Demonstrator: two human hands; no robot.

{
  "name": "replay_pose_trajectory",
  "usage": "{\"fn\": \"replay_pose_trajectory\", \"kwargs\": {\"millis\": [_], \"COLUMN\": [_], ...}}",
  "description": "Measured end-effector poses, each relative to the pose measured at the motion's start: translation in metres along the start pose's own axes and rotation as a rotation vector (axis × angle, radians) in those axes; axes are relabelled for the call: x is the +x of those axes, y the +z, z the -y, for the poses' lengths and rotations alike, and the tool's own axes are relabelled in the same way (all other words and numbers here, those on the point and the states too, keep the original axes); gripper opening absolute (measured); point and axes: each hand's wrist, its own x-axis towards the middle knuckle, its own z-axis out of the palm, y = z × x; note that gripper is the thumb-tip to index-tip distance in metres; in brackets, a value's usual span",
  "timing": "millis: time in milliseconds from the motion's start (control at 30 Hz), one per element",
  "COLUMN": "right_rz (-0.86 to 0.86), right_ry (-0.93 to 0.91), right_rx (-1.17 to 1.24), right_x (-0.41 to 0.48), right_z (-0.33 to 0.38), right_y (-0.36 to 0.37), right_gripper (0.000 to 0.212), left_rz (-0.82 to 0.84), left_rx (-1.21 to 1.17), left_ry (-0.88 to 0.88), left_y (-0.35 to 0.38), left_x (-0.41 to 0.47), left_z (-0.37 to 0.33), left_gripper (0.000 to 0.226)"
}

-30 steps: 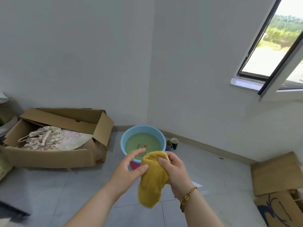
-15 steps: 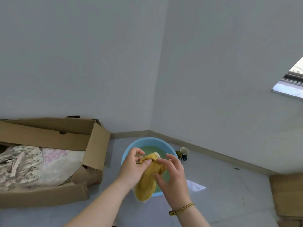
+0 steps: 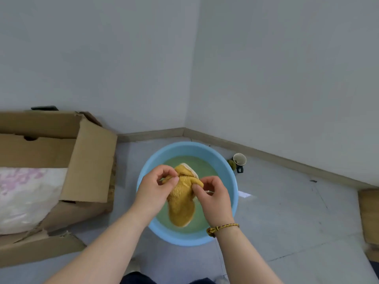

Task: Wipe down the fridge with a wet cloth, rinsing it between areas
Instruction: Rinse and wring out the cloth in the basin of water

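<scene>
A yellow cloth (image 3: 181,203) hangs over a light blue basin (image 3: 223,160) of greenish water that stands on the floor in the room's corner. My left hand (image 3: 154,189) pinches the cloth's upper left edge. My right hand (image 3: 214,196), with a braided bracelet at the wrist, pinches its upper right edge. The cloth's lower end droops toward the water; whether it touches the surface I cannot tell. No fridge is in view.
An open cardboard box (image 3: 82,165) with pale fabric inside sits left of the basin. A dark mug (image 3: 239,161) stands by the baseboard to the basin's right. A scrap of paper (image 3: 245,194) lies on the grey tiles. Another cardboard piece (image 3: 369,218) is at the right edge.
The view has tilted down and come closer to the basin. Both hands have carried the cloth from in front of the basin to directly above the water, and the window is out of view.
</scene>
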Motion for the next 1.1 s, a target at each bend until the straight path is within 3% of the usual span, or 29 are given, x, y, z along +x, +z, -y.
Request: {"fn": "replay_pose_trajectory", "kwargs": {"millis": [100, 200, 333, 433, 500, 567, 667, 767, 867, 967, 1100], "right_rz": [-0.077, -0.218, -0.108, -0.108, -0.135, -0.126, -0.053, -0.023, 0.077, 0.216, 0.289], "right_ry": [-0.122, -0.265, -0.342, -0.337, -0.263, -0.094, 0.102, 0.155, 0.021, -0.154, -0.149], "right_rx": [-0.153, -0.315, -0.294, -0.291, -0.146, -0.029, -0.077, -0.307, -0.812, -1.099, -1.247], "right_x": [0.031, 0.065, 0.096, 0.118, 0.136, 0.149, 0.164, 0.172, 0.168, 0.159, 0.161], "right_z": [-0.049, -0.107, -0.161, -0.188, -0.196, -0.208, -0.228, -0.244, -0.252, -0.259, -0.271], "right_y": [0.01, 0.019, 0.023, 0.027, 0.026, 0.027, 0.033, 0.045, 0.061, 0.077, 0.085], "right_gripper": [0.026, 0.012, 0.027, 0.026, 0.022, 0.016, 0.007, 0.03, 0.065, 0.068, 0.063], "left_rz": [-0.009, 0.04, 0.124, 0.182, 0.179, 0.211, 0.261, 0.198, 0.217, 0.367, 0.447], "left_rx": [-0.035, 0.022, 0.245, 0.559, 0.666, 0.61, 0.579, 0.751, 1.11, 1.33, 1.473], "left_ry": [-0.004, 0.028, 0.073, 0.218, 0.262, 0.235, 0.124, 0.096, 0.22, 0.362, 0.311], "left_y": [0.017, 0.032, 0.039, 0.045, 0.047, 0.052, 0.063, 0.072, 0.078, 0.086, 0.087], "left_x": [0.029, 0.07, 0.114, 0.136, 0.148, 0.153, 0.166, 0.174, 0.17, 0.157, 0.158], "left_z": [0.053, 0.111, 0.172, 0.202, 0.211, 0.219, 0.235, 0.249, 0.264, 0.276, 0.292], "left_gripper": [0.026, 0.027, 0.041, 0.033, 0.03, 0.029, 0.028, 0.01, 0.063, 0.074, 0.074]}}
